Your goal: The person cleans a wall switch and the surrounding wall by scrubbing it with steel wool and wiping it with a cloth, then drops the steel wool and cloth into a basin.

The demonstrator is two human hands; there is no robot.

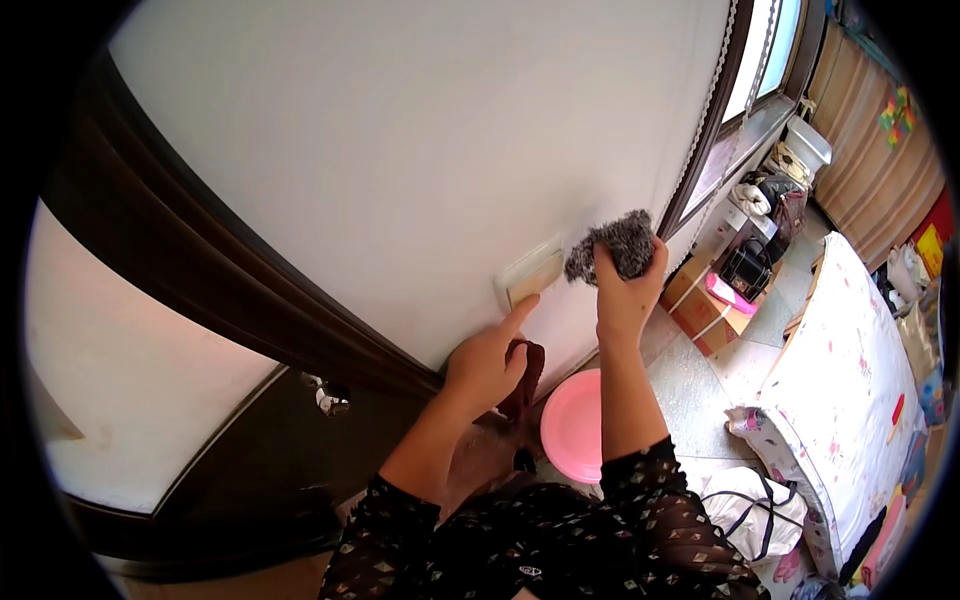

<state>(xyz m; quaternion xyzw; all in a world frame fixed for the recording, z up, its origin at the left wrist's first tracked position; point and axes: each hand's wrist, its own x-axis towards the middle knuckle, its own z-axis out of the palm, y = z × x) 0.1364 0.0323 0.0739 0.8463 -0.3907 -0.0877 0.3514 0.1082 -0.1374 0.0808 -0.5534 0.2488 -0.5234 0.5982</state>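
Note:
A pale switch plate [530, 277] is set in the white wall. My left hand [487, 368] has its index finger stretched out to the plate's lower edge, and the other fingers are curled round a dark red cloth [524, 380] that hangs below the palm. A fuzzy grey scrubbing pad [612, 248] is gripped in my right hand [630, 290], close to the wall just right of the plate. The pad hides part of the wall behind it.
Below my hands a pink basin [574, 428] stands on the floor. A dark door frame [250, 290] runs along the left. To the right are a window [745, 70], a cardboard box [690, 305], a white bag [750, 512] and a bed with a floral cover [850, 370].

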